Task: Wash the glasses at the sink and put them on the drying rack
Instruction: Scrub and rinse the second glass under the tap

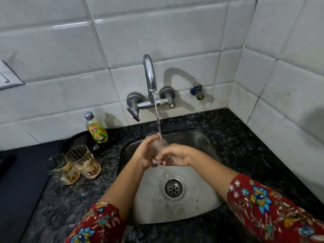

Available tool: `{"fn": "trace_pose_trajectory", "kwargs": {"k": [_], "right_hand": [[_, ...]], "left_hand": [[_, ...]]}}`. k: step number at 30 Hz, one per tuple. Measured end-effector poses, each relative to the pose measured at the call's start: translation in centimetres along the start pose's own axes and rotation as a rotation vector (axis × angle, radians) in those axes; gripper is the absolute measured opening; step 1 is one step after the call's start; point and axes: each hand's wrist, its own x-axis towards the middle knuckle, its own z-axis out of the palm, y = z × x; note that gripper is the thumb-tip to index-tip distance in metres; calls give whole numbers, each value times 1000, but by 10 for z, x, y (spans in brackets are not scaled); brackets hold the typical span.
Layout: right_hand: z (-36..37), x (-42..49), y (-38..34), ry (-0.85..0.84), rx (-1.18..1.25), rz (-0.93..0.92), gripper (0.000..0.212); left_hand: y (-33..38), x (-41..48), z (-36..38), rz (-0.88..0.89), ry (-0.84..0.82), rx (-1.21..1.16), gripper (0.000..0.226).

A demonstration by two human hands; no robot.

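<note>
A clear drinking glass (158,143) is held tilted over the steel sink (206,195), its mouth under the water running from the chrome tap (149,74). My left hand (146,155) wraps the glass from the left. My right hand (175,155) holds its base end from the right. Two dirty glasses (82,161) with brownish dregs stand close together on the dark granite counter left of the sink; the nearer one (69,174) is lower and partly hidden behind the taller. No drying rack is in view.
A yellow dish-soap bottle (96,128) stands at the back left of the sink by the tiled wall. A dark stove surface (21,172) fills the left side. A small valve (197,92) juts from the wall right of the tap. Granite counter (236,137) wraps the sink's right side.
</note>
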Motion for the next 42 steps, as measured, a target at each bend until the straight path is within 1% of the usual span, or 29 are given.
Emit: {"fn": "trace_pose_trajectory", "kwargs": {"k": [1,2,3,4,6,8,9,10,11,12,13,14,16,17,18,19,20,22,24,25,26,27,29,31,32,34,37,40,42], "right_hand": [[0,2,3,15,13,4,6],[2,2,6,73,-35,-10,10],[3,1,9,136,-69,-35,16],[5,0,11,149,-54,-53,17],[3,-1,11,2,153,-17,6],[-5,-7,11,-142,343,13,10],[-11,-9,11,-167,345,17,11],[-15,-12,10,-171,275,12,9],[-17,-13,12,-151,145,-4,8],[-19,-14,13,-105,-30,-26,11],[-21,-12,15,-26,-222,-70,19],[-23,-9,15,91,-405,-127,33],[-23,-5,14,350,-668,-303,71],[-22,-3,13,417,-735,-414,88],[-20,-2,13,440,-789,-524,98],[-20,-1,12,438,-867,-631,100],[-20,-1,12,420,-995,-723,97],[-25,5,14,399,-1294,-916,80],[-33,11,13,415,-1435,-1085,56],[-36,11,12,407,-1471,-1144,44],[-38,10,9,365,-1521,-1160,35],[-38,8,6,304,-1586,-1134,28],[-35,5,0,158,-1632,-956,21],[-33,5,-5,59,-1532,-759,18],[-34,5,-6,36,-1465,-738,17],[-39,3,-8,17,-1361,-779,16],[-45,-1,-9,-21,-1274,-788,17],[-38,-3,-8,-1,-1304,-782,18],[-35,-3,-7,76,-1395,-765,22]], "left_hand": [[-2,0,-1,6,34,23,27],[-3,-1,2,33,46,17,24],[-3,-5,6,74,30,-20,21],[-5,-5,8,101,-8,-62,18],[-5,-4,7,116,-96,-130,26],[-6,-10,4,100,-210,-137,37],[-6,-12,2,106,-271,-128,38],[-7,-11,1,131,-302,-95,36],[-8,-12,1,181,-307,-46,34],[-8,-10,2,252,-274,26,29],[-8,-8,4,319,-208,95,26],[-8,-6,6,376,-118,145,29],[-7,-3,8,479,-34,237,43],[-6,-1,8,529,-33,293,47],[-5,0,8,574,-56,345,47],[-2,0,7,605,-81,393,46],[2,1,6,621,-111,427,48],[9,-2,2,612,-166,490,53],[14,-4,-2,607,-157,579,55],[16,-7,-4,612,-138,638,55],[19,-8,-7,615,-124,714,57],[20,-9,-9,621,-136,801,59],[17,-7,-11,653,-130,923,57],[10,-6,-7,746,-45,963,56],[8,-6,-5,781,-14,968,57],[10,-6,-5,790,-44,949,60],[15,-7,-15,658,-173,849,64],[5,-11,-12,597,-198,655,60],[-5,-11,-6,633,-127,564,57]]}}
